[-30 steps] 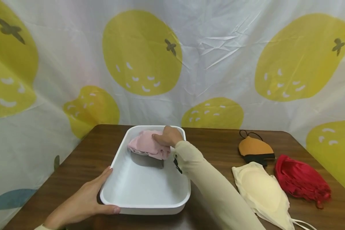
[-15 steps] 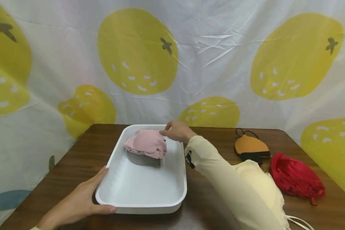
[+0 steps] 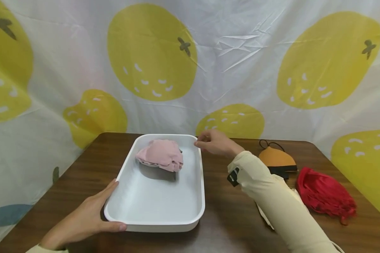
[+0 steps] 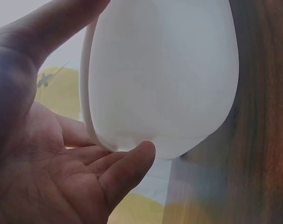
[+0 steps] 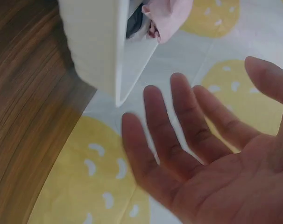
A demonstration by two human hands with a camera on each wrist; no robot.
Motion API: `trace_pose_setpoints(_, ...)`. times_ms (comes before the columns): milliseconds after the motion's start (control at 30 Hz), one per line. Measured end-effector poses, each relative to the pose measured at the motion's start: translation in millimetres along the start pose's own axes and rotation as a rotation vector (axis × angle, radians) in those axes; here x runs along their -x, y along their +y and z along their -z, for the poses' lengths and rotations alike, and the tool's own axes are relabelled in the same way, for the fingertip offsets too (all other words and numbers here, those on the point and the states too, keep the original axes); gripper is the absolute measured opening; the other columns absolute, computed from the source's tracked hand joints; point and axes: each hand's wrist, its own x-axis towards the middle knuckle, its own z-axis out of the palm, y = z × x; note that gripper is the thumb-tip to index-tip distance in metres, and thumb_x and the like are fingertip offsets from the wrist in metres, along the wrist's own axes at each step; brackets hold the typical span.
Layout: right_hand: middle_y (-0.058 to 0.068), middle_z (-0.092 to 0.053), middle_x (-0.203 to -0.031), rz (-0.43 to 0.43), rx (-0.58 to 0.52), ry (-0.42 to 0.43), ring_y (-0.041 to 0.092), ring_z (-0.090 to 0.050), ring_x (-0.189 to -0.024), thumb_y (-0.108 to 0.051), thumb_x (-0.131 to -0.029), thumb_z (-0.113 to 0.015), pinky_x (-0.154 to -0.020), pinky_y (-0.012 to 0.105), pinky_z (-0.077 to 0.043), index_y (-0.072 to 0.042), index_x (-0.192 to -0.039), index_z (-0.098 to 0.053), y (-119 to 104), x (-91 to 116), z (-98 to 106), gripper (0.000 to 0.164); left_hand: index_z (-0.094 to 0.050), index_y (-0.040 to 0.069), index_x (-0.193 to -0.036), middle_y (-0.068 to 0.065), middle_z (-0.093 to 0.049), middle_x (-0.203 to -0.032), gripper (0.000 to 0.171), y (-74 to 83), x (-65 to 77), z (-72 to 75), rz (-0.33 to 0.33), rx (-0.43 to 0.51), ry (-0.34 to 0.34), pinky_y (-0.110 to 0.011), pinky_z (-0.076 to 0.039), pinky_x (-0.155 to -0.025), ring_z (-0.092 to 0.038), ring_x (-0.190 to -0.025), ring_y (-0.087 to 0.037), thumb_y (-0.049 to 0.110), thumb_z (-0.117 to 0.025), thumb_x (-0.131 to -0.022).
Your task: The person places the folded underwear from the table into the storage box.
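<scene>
Head view: near the middle of the frame sits a white tub (image 3: 155,200). The left hand (image 3: 83,215) grips its lower left corner. Inside, toward the top, lies a pink cloth bundle (image 3: 161,154). The right hand (image 3: 216,141), loose and empty, is by the upper right corner.

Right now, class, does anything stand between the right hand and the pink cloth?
Only the right rim of the tray, near its far corner, seems to stand between the right hand and the pink cloth; nothing else visible does.
</scene>
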Motion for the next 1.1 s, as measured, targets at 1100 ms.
trace_pose_setpoints(1100, -0.003, -0.071, -0.092, 0.109, 0.095, -0.143, 0.003, -0.065, -0.083, -0.034, -0.099, -0.063, -0.068, 0.023, -0.053, -0.012, -0.117, -0.067, 85.3, 133.7, 24.0, 0.028, -0.027, 0.006, -0.159, -0.019, -0.038, -0.16, 0.123, 0.0, 2.2, -2.2, 0.03, 0.021, 0.002, -0.034, -0.048, -0.101, -0.052, -0.135, -0.036, 0.056, -0.089, -0.065)
